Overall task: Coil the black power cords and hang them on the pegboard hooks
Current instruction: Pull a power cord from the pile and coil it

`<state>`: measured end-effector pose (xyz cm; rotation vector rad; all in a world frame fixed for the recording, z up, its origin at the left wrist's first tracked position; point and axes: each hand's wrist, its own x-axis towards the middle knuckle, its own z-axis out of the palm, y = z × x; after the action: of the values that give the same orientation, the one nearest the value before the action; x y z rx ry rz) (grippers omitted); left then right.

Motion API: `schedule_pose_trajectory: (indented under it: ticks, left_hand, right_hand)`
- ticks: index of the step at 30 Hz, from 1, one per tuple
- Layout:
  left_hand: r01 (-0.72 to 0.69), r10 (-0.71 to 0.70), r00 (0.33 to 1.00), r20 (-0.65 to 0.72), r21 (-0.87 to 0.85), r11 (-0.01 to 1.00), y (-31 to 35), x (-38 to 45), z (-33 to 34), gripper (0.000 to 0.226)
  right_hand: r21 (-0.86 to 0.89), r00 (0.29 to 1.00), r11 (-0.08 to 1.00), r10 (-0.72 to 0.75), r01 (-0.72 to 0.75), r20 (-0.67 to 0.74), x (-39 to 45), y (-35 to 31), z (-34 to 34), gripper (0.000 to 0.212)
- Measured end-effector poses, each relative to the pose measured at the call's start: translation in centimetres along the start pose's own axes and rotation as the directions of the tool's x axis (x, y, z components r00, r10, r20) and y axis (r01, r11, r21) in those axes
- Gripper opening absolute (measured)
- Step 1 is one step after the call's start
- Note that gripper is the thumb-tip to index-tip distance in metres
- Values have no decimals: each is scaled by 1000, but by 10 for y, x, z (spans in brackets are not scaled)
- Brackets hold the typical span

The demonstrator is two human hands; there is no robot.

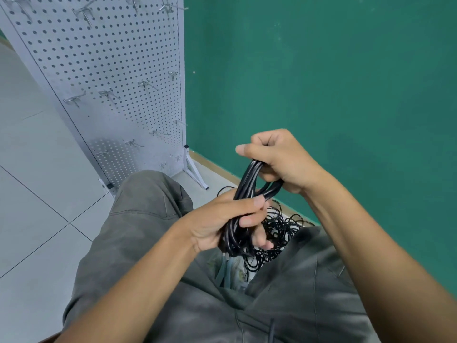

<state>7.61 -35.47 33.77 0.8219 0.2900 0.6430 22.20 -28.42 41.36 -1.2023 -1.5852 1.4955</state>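
Head view looks down on a person crouched over a coiled black power cord [249, 191], which runs as a bundle of several strands between the two hands. The left hand [222, 224] grips the lower part of the bundle, its fingers and thumb curled round the strands. The right hand [274, 162] is above and to the right, its fingers curled round the top loop of the same bundle, thumb laid along the top. Below the hands, a loose tangle of thin black cord [279, 231] lies on the floor between the person's knees, in grey trousers [138, 219]. The white pegboard [103, 78] stands to the upper left, well apart from the hands, its metal hooks [108, 94] bare. A green wall [321, 82] rises behind.
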Motion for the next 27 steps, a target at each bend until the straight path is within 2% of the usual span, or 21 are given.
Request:
schedule_pose_trajectory:
  ticks: [3, 5, 8, 10, 13, 15, 19, 21, 23, 25, 27]
  left_hand:
    - [16, 2, 997, 81, -223, 975, 0, 0, -3, 44]
    - [32, -2, 994, 107, -281, 959, 1, 0, -5, 48]
    - [12, 8, 998, 70, -282, 959, 1, 0, -8, 51]
    - [-11, 12, 1000, 1, -218, 976, 2, 0, -7, 56]
    - [-7, -4, 996, -84, -126, 992, 0, 1, -1, 58]
    - [36, -45, 997, -64, -135, 990, -2, 3, 2, 55]
    - [96, -85, 995, 60, -215, 972, -3, 5, 0, 43]
    - [73, -61, 997, 56, -248, 966, -4, 3, -4, 35]
    - [28, -22, 999, 26, -274, 961, -4, 2, -9, 32]
    - [-36, 36, 999, -6, -319, 947, 0, 1, -16, 31]
    - [-122, 101, 992, -80, -328, 937, 9, -2, -23, 31]
  right_hand:
    - [85, 1000, 996, -5, 4, 9, 3, -3, -3, 53]
    - [111, 1000, 994, -13, 11, 16, 4, -3, -5, 50]
    - [163, 999, 986, -32, 25, 43, 1, 1, -7, 37]
    - [230, 997, 973, -33, 16, 72, -4, 3, -9, 27]
    - [242, 996, 970, -8, -13, 85, -10, 5, -10, 25]
    - [221, 997, 975, 6, -23, 80, -12, 5, -10, 30]
    - [173, 997, 985, -25, 12, 73, -9, 2, -5, 37]
    - [132, 997, 990, -48, 40, 59, -4, 5, -2, 31]
    - [164, 997, 985, -55, 47, 49, -1, 11, 3, 19]
    - [256, 999, 967, -6, -5, 42, 0, 22, 11, 46]
    - [274, 996, 960, 39, -59, 78, -2, 40, 20, 71]
